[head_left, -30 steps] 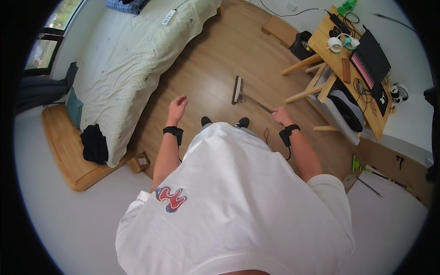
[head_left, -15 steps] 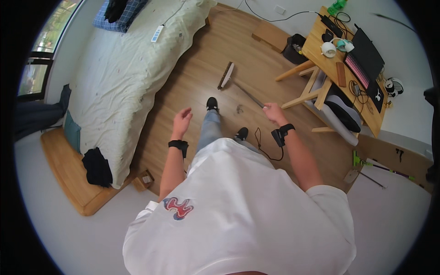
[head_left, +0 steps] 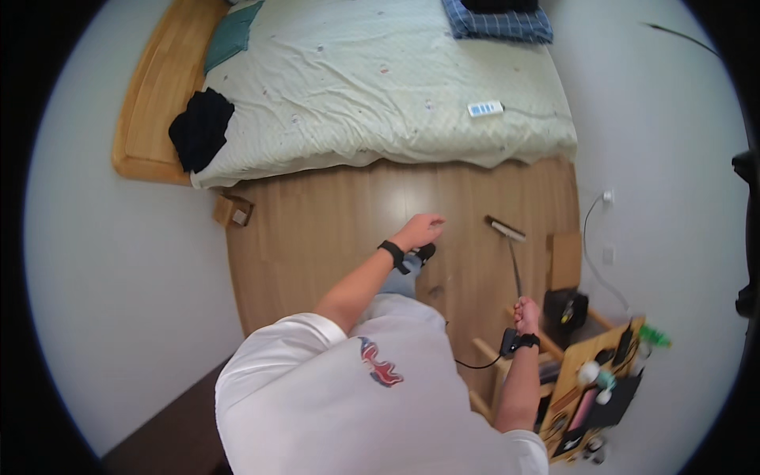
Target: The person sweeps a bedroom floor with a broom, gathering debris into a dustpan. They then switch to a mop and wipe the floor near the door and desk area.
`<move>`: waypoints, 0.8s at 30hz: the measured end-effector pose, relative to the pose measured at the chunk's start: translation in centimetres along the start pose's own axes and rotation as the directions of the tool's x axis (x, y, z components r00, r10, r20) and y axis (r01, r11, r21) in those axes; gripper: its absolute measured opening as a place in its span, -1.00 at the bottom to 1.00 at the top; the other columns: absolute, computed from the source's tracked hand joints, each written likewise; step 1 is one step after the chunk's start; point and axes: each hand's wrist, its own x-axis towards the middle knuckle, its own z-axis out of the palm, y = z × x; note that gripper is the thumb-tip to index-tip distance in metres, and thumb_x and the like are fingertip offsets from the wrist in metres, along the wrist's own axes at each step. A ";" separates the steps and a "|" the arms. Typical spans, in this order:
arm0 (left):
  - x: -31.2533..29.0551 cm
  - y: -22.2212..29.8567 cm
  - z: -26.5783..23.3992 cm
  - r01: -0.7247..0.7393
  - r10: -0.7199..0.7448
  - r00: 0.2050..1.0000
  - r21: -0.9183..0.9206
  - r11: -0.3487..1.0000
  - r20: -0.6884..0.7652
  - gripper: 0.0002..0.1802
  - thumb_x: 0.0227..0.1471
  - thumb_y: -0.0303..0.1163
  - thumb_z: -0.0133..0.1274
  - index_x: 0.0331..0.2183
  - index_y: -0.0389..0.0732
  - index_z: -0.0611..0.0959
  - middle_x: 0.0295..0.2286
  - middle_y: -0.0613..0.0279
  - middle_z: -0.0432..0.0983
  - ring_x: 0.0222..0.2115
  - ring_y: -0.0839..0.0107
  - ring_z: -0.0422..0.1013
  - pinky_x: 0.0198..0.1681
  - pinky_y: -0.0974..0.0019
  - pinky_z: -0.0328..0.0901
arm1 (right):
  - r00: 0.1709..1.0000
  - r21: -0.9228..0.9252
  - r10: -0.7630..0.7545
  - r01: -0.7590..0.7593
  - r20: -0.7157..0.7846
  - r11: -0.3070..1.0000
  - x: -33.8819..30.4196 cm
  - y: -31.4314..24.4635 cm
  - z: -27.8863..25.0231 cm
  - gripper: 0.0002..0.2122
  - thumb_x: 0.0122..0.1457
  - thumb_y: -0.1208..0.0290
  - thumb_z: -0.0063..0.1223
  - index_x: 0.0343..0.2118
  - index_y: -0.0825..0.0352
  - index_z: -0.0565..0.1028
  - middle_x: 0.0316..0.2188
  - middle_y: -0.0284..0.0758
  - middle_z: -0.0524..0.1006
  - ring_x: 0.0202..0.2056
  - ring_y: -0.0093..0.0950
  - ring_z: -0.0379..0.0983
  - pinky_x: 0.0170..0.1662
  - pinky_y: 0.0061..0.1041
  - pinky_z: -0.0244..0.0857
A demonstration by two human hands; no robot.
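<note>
The broom (head_left: 507, 229) has a narrow head, pale along one side and dark brown along the other, with a thin, dark grey handle; its head is at the floor beyond the right hand (head_left: 526, 314), which is clenched around the handle, while the left hand (head_left: 421, 230) hangs free above a dark shoe (head_left: 426, 252), fingers slightly bent; the floor (head_left: 317, 237) is light brown wood-look planking with a soft sheen; beyond it stands a bed (head_left: 372, 87) under a creased, pale green cover, a white power strip (head_left: 485, 108) lying on it; a small open carton (head_left: 232, 210) sits by the left wall, and at right a black bin (head_left: 565, 309) stands between a flat cardboard box (head_left: 564, 261) and a cluttered wooden desk (head_left: 571, 372).
</note>
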 end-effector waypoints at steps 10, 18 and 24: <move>3.4 -3.9 -7.8 0.282 -0.281 0.952 -0.009 0.959 -0.118 -0.55 -0.02 -0.30 0.02 -0.06 -0.27 0.54 -0.14 -0.04 0.51 -0.10 0.15 0.44 0.00 0.20 0.31 | 0.998 0.145 0.036 -0.029 -0.048 0.989 14.2 -14.7 5.5 -0.84 0.29 0.25 -0.23 -0.20 0.18 0.32 -0.62 -0.37 0.37 -0.75 -0.67 0.13 -0.75 -0.71 0.00; 3.9 -5.3 -6.0 0.420 -0.420 0.907 -0.032 0.907 -0.007 -0.55 -0.01 -0.29 0.03 -0.06 -0.26 0.53 -0.13 -0.06 0.50 -0.08 0.15 0.44 0.00 0.19 0.31 | 0.994 0.138 0.101 -0.096 -0.030 0.986 21.6 -15.1 7.4 -0.63 0.30 0.27 -0.25 0.18 0.03 0.20 -0.58 -0.32 0.37 -0.73 -0.63 0.13 -0.73 -0.68 -0.02; 6.5 -4.0 -3.9 0.398 -0.393 0.910 -0.011 0.917 0.135 -0.54 -0.01 -0.29 0.02 -0.05 -0.29 0.52 -0.11 -0.07 0.49 -0.07 0.12 0.43 0.02 0.18 0.30 | 0.975 0.068 0.215 -0.211 -0.064 0.975 20.8 -13.7 10.7 -0.59 0.29 0.33 -0.30 0.20 -0.08 0.15 -0.62 -0.33 0.30 -0.74 -0.59 0.13 -0.74 -0.64 -0.05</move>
